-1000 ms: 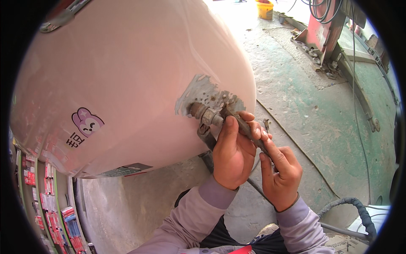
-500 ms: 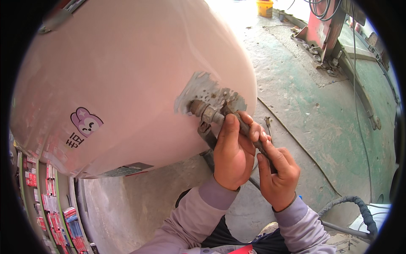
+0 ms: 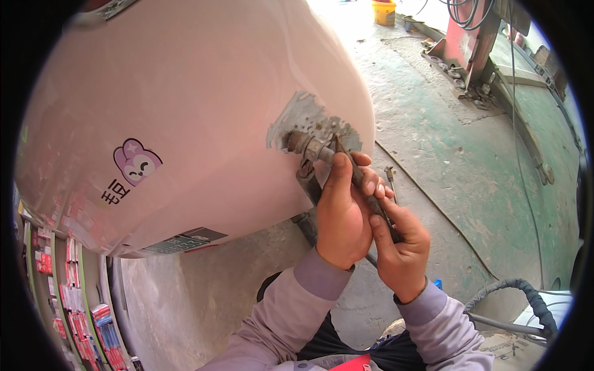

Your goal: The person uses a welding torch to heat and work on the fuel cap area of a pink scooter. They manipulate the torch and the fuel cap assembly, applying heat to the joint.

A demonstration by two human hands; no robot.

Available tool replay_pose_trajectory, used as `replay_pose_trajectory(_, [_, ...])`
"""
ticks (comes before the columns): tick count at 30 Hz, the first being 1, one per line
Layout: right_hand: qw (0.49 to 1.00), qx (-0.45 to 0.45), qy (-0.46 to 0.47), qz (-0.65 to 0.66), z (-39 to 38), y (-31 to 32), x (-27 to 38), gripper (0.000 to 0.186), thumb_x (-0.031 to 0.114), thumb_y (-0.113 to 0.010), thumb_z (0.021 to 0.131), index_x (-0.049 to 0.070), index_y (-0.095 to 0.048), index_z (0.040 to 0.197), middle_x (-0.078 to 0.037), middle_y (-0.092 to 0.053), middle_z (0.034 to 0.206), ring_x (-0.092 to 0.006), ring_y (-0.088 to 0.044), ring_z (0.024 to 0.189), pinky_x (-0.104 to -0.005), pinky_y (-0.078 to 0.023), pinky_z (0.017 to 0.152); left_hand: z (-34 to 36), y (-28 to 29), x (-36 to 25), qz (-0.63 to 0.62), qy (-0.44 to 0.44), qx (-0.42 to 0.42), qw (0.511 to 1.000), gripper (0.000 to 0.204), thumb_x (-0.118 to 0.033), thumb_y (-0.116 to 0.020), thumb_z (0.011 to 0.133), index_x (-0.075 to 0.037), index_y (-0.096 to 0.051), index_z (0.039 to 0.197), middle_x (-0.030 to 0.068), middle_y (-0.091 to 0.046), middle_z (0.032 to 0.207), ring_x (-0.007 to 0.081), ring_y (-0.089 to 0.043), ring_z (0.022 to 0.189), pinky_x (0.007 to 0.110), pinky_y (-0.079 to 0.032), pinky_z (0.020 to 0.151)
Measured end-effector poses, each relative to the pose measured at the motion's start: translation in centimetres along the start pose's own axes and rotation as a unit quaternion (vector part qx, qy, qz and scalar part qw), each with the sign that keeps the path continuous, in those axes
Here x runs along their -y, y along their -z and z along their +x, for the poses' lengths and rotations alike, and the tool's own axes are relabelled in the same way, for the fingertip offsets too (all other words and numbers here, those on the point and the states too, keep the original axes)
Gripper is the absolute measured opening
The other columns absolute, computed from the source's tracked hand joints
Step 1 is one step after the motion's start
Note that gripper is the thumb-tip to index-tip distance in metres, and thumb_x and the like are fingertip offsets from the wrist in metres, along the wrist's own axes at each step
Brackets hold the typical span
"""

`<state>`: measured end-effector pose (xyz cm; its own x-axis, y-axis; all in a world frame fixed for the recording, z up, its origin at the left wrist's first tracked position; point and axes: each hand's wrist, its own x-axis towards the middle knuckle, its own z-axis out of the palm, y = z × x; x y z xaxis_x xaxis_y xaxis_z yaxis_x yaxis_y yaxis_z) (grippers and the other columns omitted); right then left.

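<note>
A pink vehicle body panel (image 3: 204,105) fills the left and middle, with a scraped grey bare-metal patch (image 3: 299,111) pitted with small marks. Against the patch stands a worn cylindrical metal fitting (image 3: 308,147), with a dark cable end (image 3: 307,179) hanging below it. My left hand (image 3: 342,216) has its thumb by the fitting's outer end, and its fingers curl round a dark, narrow bar-shaped tool (image 3: 357,175). The bar's tip points at the patch; whether it touches is unclear. My right hand (image 3: 402,244) pinches the bar's lower end.
A cable (image 3: 445,213) crosses the worn green-grey floor at the right. A pink post (image 3: 467,46) with a long metal arm (image 3: 526,130) stands beyond, near a yellow bucket (image 3: 383,12). Shelves of packaged goods (image 3: 77,303) are at lower left, and a thick wrapped hose (image 3: 526,290) at lower right.
The whole view has shifted a little, so the panel's patch sits higher and farther right. Both hands keep hold of the bar at about the same place on the patch.
</note>
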<state>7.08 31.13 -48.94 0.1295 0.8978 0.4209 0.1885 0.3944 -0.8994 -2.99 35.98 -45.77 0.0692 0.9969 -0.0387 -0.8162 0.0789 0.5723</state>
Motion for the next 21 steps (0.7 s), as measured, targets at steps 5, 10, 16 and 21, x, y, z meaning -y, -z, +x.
replay_pose_trajectory(5, [0.995,0.018,0.031,-0.095,0.3,0.9,0.0,0.030,-0.001,-0.069,0.089,-0.001,-0.069,0.119,-0.013,-0.064,0.082,-0.0200,-0.061,0.064,-0.0295,-0.049,0.060,0.4,-0.3,0.1,-0.004,0.002,0.018,1.000,0.044,-0.051,-0.039,0.108,-0.008,-0.052,0.105,-0.0007,-0.040,0.075,0.0166,-0.047,0.076,0.038,-0.047,0.082])
replay_pose_trajectory(10, [0.996,-0.025,0.054,-0.069,1.1,0.7,-0.3,0.028,-0.001,-0.070,0.088,-0.001,-0.070,0.117,-0.013,-0.064,0.081,-0.0194,-0.061,0.061,-0.0298,-0.048,0.056,1.2,-0.9,0.4,-0.003,0.026,0.015,1.000,0.047,-0.054,-0.038,0.107,-0.010,-0.050,0.098,-0.0009,-0.038,0.074,0.0161,-0.045,0.074,0.037,-0.047,0.079])
replay_pose_trajectory(16, [0.990,0.029,0.060,-0.120,1.7,2.0,0.2,0.030,-0.002,-0.071,0.086,0.001,-0.070,0.116,-0.012,-0.064,0.080,-0.0203,-0.061,0.061,-0.0298,-0.048,0.054,0.9,-1.3,1.4,-0.010,-0.038,-0.016,0.999,0.047,-0.054,-0.037,0.107,-0.013,-0.042,0.085,-0.0010,-0.036,0.073,0.0156,-0.043,0.071,0.037,-0.047,0.075])
replay_pose_trajectory(21, [0.990,0.038,0.080,-0.114,1.6,2.0,0.6,0.032,-0.001,-0.072,0.086,0.002,-0.071,0.118,-0.012,-0.062,0.077,-0.0199,-0.057,0.057,-0.0307,-0.047,0.053,0.9,-1.4,1.3,0.007,-0.035,-0.038,0.999,0.049,-0.055,-0.036,0.107,-0.014,-0.038,0.081,-0.0013,-0.035,0.071,0.0161,-0.043,0.071,0.038,-0.047,0.075])
